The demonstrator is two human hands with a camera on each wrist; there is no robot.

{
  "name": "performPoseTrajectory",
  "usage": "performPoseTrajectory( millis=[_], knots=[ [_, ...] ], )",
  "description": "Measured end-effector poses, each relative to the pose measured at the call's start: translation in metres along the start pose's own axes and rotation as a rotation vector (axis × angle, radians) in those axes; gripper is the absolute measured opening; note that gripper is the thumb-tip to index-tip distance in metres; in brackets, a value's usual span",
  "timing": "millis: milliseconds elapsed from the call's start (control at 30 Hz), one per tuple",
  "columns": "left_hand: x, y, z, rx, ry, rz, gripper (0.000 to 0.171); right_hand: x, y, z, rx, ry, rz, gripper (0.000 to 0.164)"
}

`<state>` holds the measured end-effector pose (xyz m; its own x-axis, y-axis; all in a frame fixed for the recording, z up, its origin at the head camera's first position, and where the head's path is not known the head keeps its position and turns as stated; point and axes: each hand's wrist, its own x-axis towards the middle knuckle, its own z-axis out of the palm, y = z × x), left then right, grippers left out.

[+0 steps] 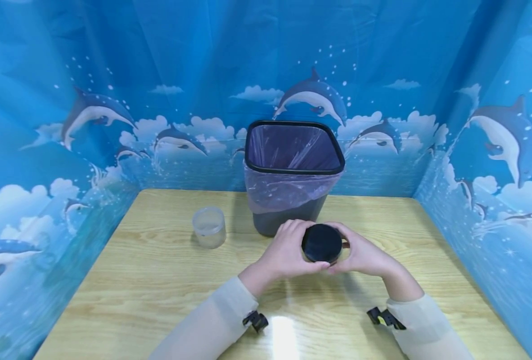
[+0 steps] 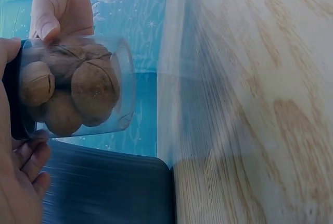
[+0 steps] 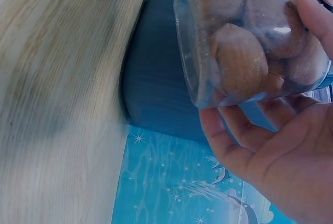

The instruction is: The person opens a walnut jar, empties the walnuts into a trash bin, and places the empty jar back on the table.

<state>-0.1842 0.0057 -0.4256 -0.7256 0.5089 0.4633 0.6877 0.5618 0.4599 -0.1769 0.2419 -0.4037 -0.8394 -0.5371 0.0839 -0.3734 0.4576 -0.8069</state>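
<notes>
A clear jar [image 2: 127, 86] of walnuts [image 3: 239, 60] with a black lid [image 1: 322, 243] is up between both hands, above the table and in front of the bin. From the left side, my left hand [image 1: 287, 252] grips the lid, its thumb and fingers on either side. My right hand [image 1: 361, 252] holds the jar's clear body, the thumb on one side and the fingers curled round the other, as the right wrist view shows. In the head view the lid faces up and hides most of the jar. Several walnuts fill the jar in both wrist views.
Behind the hands stands a dark waste bin [image 1: 288, 220] lined with a purple bag [image 1: 284, 187]. An open clear container [image 1: 209, 231] sits to its left on the wooden table [image 1: 158, 280]. Blue dolphin-print curtains [image 1: 194, 60] enclose the table's back and sides.
</notes>
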Motion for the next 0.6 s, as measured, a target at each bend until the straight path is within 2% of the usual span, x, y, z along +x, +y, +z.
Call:
performPoseTrajectory(
  millis=[267, 600],
  knots=[
    [-0.0017, -0.0014, -0.0001, -0.018, 0.066, 0.018, 0.08, 0.0012, -0.0025, 0.0024, 0.006, 0.021, -0.02, 0.093],
    [-0.0015, -0.0001, -0.0044, -0.048, 0.085, 0.003, 0.079, 0.0022, 0.0012, 0.0003, 0.036, 0.011, -0.078, 0.093]
  ],
)
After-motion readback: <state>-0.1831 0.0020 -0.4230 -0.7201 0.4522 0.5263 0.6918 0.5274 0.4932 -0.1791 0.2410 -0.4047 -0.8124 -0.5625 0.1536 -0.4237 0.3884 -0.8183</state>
